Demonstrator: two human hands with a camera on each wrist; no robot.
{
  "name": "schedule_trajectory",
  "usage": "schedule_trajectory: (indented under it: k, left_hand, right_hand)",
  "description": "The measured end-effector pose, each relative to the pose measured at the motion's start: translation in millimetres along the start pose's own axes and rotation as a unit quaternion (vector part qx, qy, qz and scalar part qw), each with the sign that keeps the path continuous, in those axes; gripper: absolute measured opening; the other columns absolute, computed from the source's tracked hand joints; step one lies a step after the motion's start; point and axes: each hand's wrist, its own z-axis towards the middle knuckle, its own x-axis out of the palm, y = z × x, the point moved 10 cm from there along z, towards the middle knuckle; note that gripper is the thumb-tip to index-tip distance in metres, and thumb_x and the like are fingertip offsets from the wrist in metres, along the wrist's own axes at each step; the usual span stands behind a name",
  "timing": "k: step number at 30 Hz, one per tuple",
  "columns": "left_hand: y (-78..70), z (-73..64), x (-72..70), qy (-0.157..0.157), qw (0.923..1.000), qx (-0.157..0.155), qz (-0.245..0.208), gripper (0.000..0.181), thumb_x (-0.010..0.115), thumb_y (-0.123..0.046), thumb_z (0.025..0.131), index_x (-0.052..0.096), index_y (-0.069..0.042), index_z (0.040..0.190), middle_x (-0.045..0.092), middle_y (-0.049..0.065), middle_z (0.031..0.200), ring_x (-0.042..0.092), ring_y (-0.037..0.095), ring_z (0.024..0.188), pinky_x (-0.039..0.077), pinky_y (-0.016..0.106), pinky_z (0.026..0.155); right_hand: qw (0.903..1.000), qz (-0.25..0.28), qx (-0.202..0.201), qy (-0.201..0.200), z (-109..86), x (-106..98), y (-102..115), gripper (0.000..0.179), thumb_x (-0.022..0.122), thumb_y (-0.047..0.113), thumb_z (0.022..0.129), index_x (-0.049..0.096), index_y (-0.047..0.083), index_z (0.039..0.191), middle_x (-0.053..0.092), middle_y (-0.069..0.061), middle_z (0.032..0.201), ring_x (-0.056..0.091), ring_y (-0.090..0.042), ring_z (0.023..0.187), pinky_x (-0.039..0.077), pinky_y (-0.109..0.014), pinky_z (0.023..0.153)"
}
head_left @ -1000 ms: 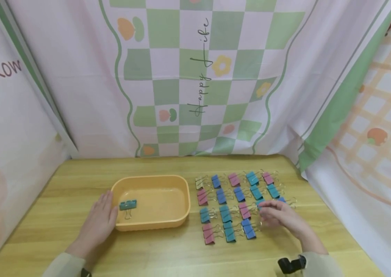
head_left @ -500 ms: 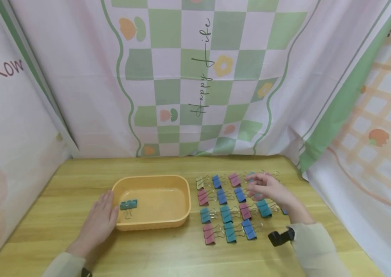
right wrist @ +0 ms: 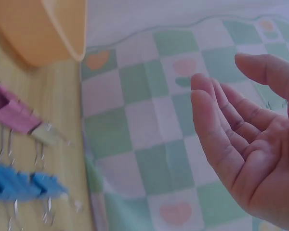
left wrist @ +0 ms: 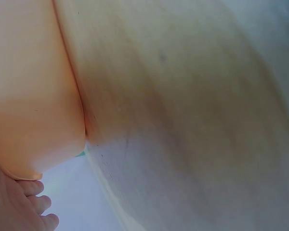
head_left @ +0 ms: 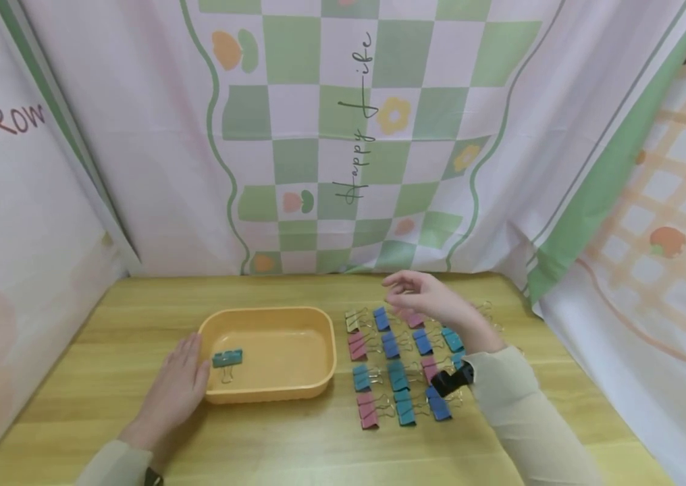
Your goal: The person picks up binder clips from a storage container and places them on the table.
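Note:
My left hand (head_left: 175, 381) rests along the left side of a yellow plastic tray (head_left: 285, 347), its fingers straight against the wall. In the left wrist view, a few fingertips (left wrist: 41, 204) of it show at the tray wall (left wrist: 33, 96). One teal binder clip (head_left: 227, 358) lies in the tray's left part. My right hand (head_left: 425, 298) is raised over the back of the rows of binder clips, nearest the blue clip (head_left: 382, 319) and a partly covered pink one. The right wrist view shows this hand (right wrist: 260, 139) with loosely bent fingers and nothing between them.
Several rows of pink, blue and teal clips lie on the wooden table (head_left: 294, 445), right of the tray, with a pale yellow clip (head_left: 352, 321) at the back left corner. My right forearm covers some. A checked curtain (head_left: 343, 135) hangs behind the table.
My right hand has moved left and toward the back, from the right side of the clip rows to above their back row. My left hand and the tray stay put.

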Motion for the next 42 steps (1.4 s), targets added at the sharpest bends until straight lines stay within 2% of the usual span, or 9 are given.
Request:
schedule_trajectory:
  k: [7, 14, 20, 33, 42]
  left_hand:
    - [0.2, 0.1, -1.0, -0.003, 1.0000, 0.002, 0.002, 0.059, 0.028, -0.028, 0.101, 0.016, 0.014, 0.140, 0.016, 0.030, 0.145, 0.015, 0.045, 0.132, 0.013, 0.055, 0.106]
    - [1.0, -0.5, 0.4, 0.001, 1.0000, 0.000, 0.002, 0.059, 0.028, -0.029, 0.101, 0.015, 0.013, 0.140, 0.015, 0.030, 0.145, 0.015, 0.044, 0.132, 0.013, 0.056, 0.106]
    - [0.1, 0.5, 0.0, -0.002, 1.0000, 0.002, 0.003, 0.058, 0.030, -0.027, 0.100, 0.016, 0.014, 0.140, 0.015, 0.030, 0.145, 0.015, 0.044, 0.132, 0.013, 0.055, 0.106]
    - [0.1, 0.3, -0.8, -0.002, 1.0000, -0.003, 0.003, 0.058, 0.030, -0.026, 0.100, 0.017, 0.014, 0.139, 0.015, 0.030, 0.145, 0.015, 0.044, 0.132, 0.012, 0.055, 0.106]
    - [-0.3, -0.1, -1.4, -0.009, 0.9999, 0.006, 0.005, 0.058, 0.029, -0.028, 0.100, 0.018, 0.015, 0.139, 0.017, 0.030, 0.145, 0.016, 0.045, 0.132, 0.013, 0.055, 0.106]
  right_hand:
    - [0.9994, 0.001, -0.030, 0.019, 25.1, 20.9, 26.6, 0.044, 0.059, 0.018, 0.091, 0.045, -0.002, 0.127, 0.055, -0.018, 0.108, 0.059, -0.036, 0.092, 0.052, -0.043, 0.076]
    - [0.9986, 0.001, -0.044, 0.029, 47.5, 47.1, 43.7, 0.042, 0.060, 0.014, 0.089, 0.047, -0.003, 0.125, 0.056, -0.018, 0.106, 0.061, -0.030, 0.087, 0.054, -0.040, 0.074]
    - [0.9979, 0.008, -0.051, 0.040, 65.1, 74.3, 49.4, 0.039, 0.060, 0.009, 0.089, 0.049, -0.003, 0.124, 0.057, -0.019, 0.105, 0.062, -0.025, 0.083, 0.054, -0.038, 0.072]
    - [0.9917, 0.037, -0.064, 0.105, 86.0, 150.6, 58.6, 0.033, 0.058, 0.006, 0.089, 0.053, 0.000, 0.121, 0.059, -0.011, 0.098, 0.062, -0.023, 0.080, 0.055, -0.035, 0.068]
    - [0.9898, 0.045, -0.067, 0.118, 97.0, 196.4, 55.6, 0.028, 0.058, 0.006, 0.089, 0.056, 0.001, 0.117, 0.061, -0.007, 0.091, 0.063, -0.020, 0.074, 0.055, -0.037, 0.066]
